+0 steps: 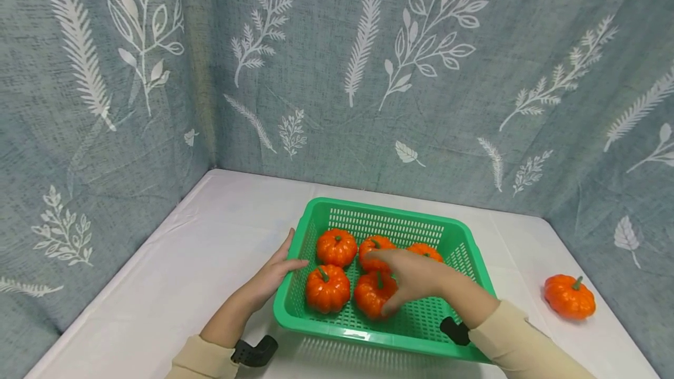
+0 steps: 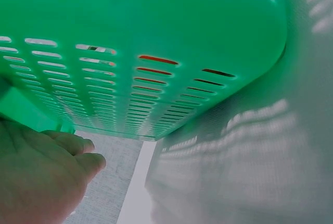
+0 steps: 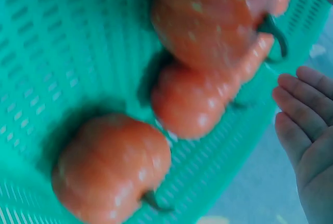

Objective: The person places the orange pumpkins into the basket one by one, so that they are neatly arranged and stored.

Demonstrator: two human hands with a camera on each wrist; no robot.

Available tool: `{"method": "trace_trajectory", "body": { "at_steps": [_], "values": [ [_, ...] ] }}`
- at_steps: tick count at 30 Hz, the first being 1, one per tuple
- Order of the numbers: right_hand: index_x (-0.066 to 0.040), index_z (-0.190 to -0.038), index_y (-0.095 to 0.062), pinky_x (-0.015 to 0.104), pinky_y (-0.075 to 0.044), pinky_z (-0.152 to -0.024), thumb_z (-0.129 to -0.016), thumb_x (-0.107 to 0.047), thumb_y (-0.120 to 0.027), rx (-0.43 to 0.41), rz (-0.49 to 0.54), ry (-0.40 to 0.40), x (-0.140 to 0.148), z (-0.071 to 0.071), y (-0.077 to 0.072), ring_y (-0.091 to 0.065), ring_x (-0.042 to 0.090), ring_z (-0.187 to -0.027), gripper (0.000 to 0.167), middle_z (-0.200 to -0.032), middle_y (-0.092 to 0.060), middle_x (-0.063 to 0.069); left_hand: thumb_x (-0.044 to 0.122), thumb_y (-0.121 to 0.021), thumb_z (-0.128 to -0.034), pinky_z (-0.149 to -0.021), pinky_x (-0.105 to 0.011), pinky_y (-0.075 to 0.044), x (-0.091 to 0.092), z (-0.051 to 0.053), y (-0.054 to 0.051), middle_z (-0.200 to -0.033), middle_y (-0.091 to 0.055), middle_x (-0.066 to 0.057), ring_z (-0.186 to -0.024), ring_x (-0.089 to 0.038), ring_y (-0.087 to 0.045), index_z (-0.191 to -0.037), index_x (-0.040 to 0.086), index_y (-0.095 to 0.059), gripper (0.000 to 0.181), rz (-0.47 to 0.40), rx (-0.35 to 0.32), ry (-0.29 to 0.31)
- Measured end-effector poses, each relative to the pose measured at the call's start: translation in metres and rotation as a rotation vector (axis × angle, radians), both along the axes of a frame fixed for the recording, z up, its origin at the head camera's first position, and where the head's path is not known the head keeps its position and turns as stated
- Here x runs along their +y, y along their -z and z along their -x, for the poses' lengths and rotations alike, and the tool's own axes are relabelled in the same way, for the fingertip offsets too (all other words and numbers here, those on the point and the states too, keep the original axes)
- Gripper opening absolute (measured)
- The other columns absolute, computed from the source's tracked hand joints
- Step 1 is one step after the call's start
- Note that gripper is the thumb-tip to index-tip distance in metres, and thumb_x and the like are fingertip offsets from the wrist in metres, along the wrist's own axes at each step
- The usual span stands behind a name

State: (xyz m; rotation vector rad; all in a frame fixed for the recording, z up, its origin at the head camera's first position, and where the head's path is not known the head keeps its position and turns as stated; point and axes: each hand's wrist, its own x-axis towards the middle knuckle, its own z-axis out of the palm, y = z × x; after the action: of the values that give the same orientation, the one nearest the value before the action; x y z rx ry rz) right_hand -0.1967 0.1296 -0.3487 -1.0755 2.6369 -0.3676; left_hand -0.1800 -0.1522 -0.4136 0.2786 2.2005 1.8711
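A green plastic basket (image 1: 368,337) with slotted walls stands on the white table and holds several small orange pumpkins with green stems. At its left rim is my left hand (image 1: 271,276), thumb over the rim and fingers along the outer wall. My right hand (image 1: 421,274) reaches into the basket above a front pumpkin (image 1: 370,295), partly covering it and the pumpkins behind. In the right wrist view its fingers (image 3: 307,104) are straight, beside a pumpkin (image 3: 208,21). Another pumpkin (image 1: 328,289) sits at the front left, with one (image 1: 337,248) behind it.
A single orange pumpkin (image 1: 570,297) lies on the white table (image 1: 174,268) to the right of the basket. Grey-blue curtains (image 1: 316,75) with white leaf prints hang behind the table and at both sides. Black straps are on both wrists.
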Motion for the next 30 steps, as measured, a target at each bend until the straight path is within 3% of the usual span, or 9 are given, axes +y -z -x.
{"method": "trace_trajectory", "body": {
  "at_steps": [7, 17, 30],
  "values": [
    [-0.003, -0.139, -0.041, 0.05, -0.039, -0.101, -0.068, -0.033, -0.082, 0.155, 0.137, 0.058, 0.039, 0.01, -0.021, -0.046, 0.034, -0.126, 0.087, -0.14, -0.047, 0.014, 0.018, -0.043, -0.0937, -0.112, -0.057, 0.003, 0.0, 0.0, 0.0, -0.157, 0.016, -0.006, -0.143, -0.029, 0.016, -0.149, 0.014, 0.013, 0.079, 0.011, -0.002, -0.002],
    [-0.004, -0.145, -0.03, 0.06, -0.038, -0.096, -0.071, -0.041, -0.078, 0.215, 0.162, 0.334, 0.104, 0.022, -0.043, -0.038, 0.045, -0.128, 0.096, -0.145, -0.037, 0.024, 0.018, -0.043, -0.0939, -0.113, -0.055, 0.001, 0.001, 0.001, 0.0, -0.157, 0.016, -0.007, -0.143, -0.029, 0.015, -0.149, 0.014, 0.013, 0.079, 0.003, 0.006, 0.003],
    [0.001, -0.147, -0.021, 0.062, -0.038, -0.093, -0.078, -0.044, -0.071, 0.229, 0.106, 0.479, 0.149, 0.026, -0.031, -0.035, 0.051, -0.126, 0.096, -0.145, -0.031, 0.031, 0.017, -0.042, -0.0942, -0.113, -0.055, 0.003, 0.002, 0.001, -0.001, -0.156, 0.017, -0.007, -0.143, -0.029, 0.016, -0.149, 0.015, 0.014, 0.079, 0.003, 0.003, 0.004]
  ]
}}
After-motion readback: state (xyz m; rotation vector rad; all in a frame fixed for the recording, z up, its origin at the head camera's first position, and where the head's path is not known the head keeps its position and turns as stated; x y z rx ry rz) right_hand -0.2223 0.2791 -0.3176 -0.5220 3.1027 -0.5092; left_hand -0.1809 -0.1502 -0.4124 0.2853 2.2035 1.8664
